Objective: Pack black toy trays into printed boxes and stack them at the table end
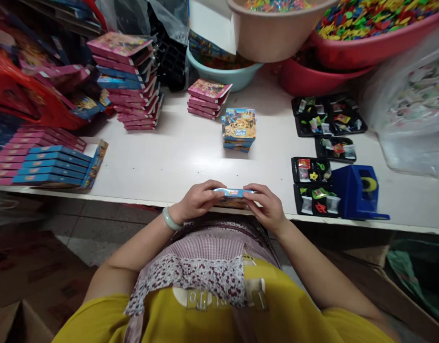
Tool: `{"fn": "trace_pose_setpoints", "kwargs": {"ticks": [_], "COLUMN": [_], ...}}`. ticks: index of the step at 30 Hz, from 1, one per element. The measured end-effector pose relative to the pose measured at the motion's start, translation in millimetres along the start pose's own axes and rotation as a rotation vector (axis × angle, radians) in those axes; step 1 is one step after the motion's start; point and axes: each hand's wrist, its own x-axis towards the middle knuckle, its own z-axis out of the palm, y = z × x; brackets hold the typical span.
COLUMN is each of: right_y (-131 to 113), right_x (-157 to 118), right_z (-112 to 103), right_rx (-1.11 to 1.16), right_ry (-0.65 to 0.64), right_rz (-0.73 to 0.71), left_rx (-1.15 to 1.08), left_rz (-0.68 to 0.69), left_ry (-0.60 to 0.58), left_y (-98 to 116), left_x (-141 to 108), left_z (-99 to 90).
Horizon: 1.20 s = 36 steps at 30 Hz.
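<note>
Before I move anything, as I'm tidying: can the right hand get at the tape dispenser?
Probably yes, if the right hand lets go of the box; only shallow black trays lie between that hand and the tape dispenser.

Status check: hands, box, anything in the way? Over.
Left hand, right hand: both gripping thin blue cardboard box. Box at front edge of white table. Nothing blocking; stack of blue-and-yellow picture boxes beyond, blue plastic tape dispenser to right.

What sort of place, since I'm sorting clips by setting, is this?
Probably a packing workshop: a tall stack of pink and blue cardboard boxes, black plastic trays holding small bright packets, and a round red plastic basin heaped with multicoloured pieces, along a long white worktop.
</note>
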Motion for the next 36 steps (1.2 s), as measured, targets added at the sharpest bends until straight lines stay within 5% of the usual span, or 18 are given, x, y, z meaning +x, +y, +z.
{"fn": "trace_pose_setpoints", "kwargs": {"ticks": [4, 7, 10, 14, 16, 19, 21, 27, 36], "right_y": [-4, -7, 0, 12, 16, 26, 35, 48, 29], "right_x": [3, -2, -23, -70, -88, -100, -101, -119, -122], "right_z": [17, 10, -34, -130, -169, -198, -203, -190, -183], "right_rx": [0.040, 0.106, -0.041, -0.589, -0.815, -0.896, -0.793, -0.207, -0.528], "right_ry": [0.051, 0.090, 0.179, 0.391, 0.393, 0.312, 0.317, 0.626, 0.550], "right_rz": [0.059, 0.206, 0.411, 0.710, 0.840, 0.977, 1.016, 1.061, 1.102], "left_rx": [-0.055, -0.064, -0.045, 0.058, 0.064, 0.068, 0.093, 0.155, 0.176], "left_rz": [-0.168, -0.183, -0.162, -0.145, -0.149, -0.212, -0.256, -0.271, -0.174], "left_ry": [0.067, 0.186, 0.309, 0.325, 0.320, 0.278, 0.261, 0.283, 0.262], "left_y": [1, -1, -8, -28, -34, -32, -27, -21, -27], "left_x": [5, 10, 12, 9, 7, 6, 7, 12, 10], "left_z": [10.9, 21.4, 29.8, 31.1, 29.1, 26.3, 25.7, 27.9, 27.2]}}
